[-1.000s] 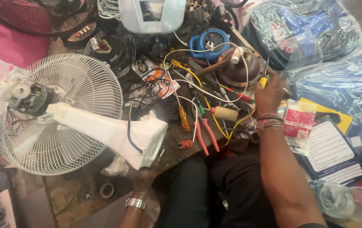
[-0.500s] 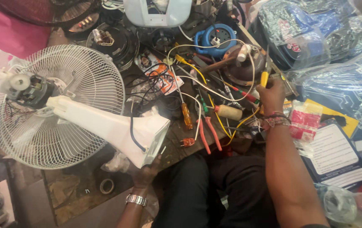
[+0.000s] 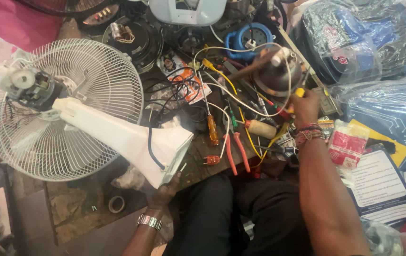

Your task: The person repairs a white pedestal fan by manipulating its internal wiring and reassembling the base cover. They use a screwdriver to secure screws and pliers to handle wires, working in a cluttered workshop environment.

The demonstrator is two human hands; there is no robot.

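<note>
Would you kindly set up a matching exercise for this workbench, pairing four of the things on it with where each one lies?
Things:
1. white fan stand
2. red-handled pliers
3. roll of tape
4. amber-handled screwdriver

Places:
A. on the bench just left of the pliers
B. its base end gripped by the left hand
C. near the front edge of the bench, below the fan guard
D. lying left of the right hand's wrist, handles toward the person

Pairs: 1-B, 2-D, 3-C, 4-A
</note>
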